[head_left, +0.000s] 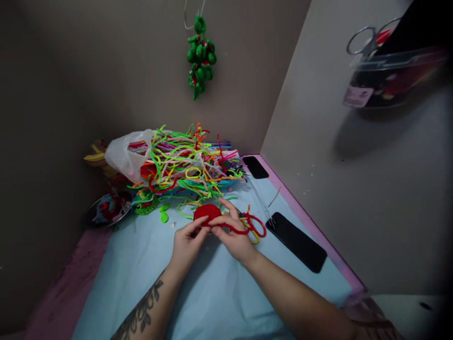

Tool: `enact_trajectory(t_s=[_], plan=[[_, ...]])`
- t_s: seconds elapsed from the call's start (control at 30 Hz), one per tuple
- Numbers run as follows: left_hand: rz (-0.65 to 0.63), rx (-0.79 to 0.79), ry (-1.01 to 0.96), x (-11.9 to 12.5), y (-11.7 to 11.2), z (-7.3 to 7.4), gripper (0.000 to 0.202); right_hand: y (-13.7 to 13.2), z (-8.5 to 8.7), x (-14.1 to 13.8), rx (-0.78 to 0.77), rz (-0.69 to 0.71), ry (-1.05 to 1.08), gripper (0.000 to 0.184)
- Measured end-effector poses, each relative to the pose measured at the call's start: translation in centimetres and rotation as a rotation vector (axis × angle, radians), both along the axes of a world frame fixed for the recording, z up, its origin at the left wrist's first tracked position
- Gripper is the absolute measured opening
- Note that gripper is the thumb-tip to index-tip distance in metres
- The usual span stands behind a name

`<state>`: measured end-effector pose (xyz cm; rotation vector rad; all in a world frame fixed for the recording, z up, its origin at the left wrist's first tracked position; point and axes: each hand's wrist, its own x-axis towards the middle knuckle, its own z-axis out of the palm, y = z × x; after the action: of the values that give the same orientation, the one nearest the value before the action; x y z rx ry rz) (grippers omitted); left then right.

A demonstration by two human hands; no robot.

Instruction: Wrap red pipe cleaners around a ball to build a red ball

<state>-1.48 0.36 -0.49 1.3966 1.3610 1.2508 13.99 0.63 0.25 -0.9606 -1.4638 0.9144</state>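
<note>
My left hand (187,242) and my right hand (234,233) meet over a light blue sheet (212,293). Together they pinch a red coiled pipe-cleaner piece (205,214), a flat round shape. Its loose red tail (255,225) loops off to the right past my right hand. My left fingers are closed on the near edge of the coil, and my right fingers press on its right side. Yellow-handled scissors (252,234) lie just beyond my right hand, partly hidden by it.
A big heap of coloured pipe cleaners (184,163) spills from a plastic bag (122,156) at the back. A metal bowl (108,210) sits at the left. Two black flat objects (296,242) (255,167) lie along the right wall. A green ornament (200,59) hangs on the wall.
</note>
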Motion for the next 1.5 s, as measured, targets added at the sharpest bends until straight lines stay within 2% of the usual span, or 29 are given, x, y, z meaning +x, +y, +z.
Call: enact_trajectory(t_s=[0.17, 0.27, 0.4, 0.63, 0.77, 0.9, 1.07, 1.17, 1.33, 1.5], plan=[[-0.017, 0.002, -0.002, 0.0, -0.2, 0.4, 0.029, 0.3, -0.2, 0.3, 0.038, -0.041, -0.088, 0.009], [-0.008, 0.011, 0.017, 0.0, -0.2, 0.2, 0.029, 0.6, -0.2, 0.6, 0.090, -0.040, -0.159, 0.009], [0.025, 0.031, 0.040, 0.0, -0.1, 0.0, 0.030, 0.8, 0.0, 0.8, 0.082, -0.009, -0.200, 0.008], [0.063, 0.021, 0.021, -0.1, 0.0, 0.0, 0.030, 0.8, 0.4, 0.9, -0.010, 0.052, -0.008, 0.005], [0.062, -0.001, -0.019, 0.0, -0.1, 0.0, 0.031, 1.3, -0.1, 1.3, -0.048, 0.096, 0.049, 0.004], [0.083, -0.015, -0.065, 0.2, -0.1, 0.2, 0.030, 2.1, -1.1, 1.4, -0.108, 0.108, 0.221, 0.005], [0.098, -0.030, -0.103, 0.3, -0.1, 0.5, 0.030, 2.4, -1.4, 1.1, -0.251, 0.238, 0.464, 0.007], [0.105, -0.030, -0.133, 0.2, 0.0, 0.3, 0.030, 2.6, -1.4, 1.1, -0.297, 0.172, 0.520, 0.007], [0.114, -0.029, -0.168, 0.1, 0.1, 0.2, 0.031, 3.0, -2.1, 1.0, -0.309, 0.072, 0.460, 0.010], [0.110, -0.027, -0.171, 0.2, 0.0, 0.3, 0.030, 3.0, -2.2, 0.8, -0.331, 0.043, 0.431, 0.014]])
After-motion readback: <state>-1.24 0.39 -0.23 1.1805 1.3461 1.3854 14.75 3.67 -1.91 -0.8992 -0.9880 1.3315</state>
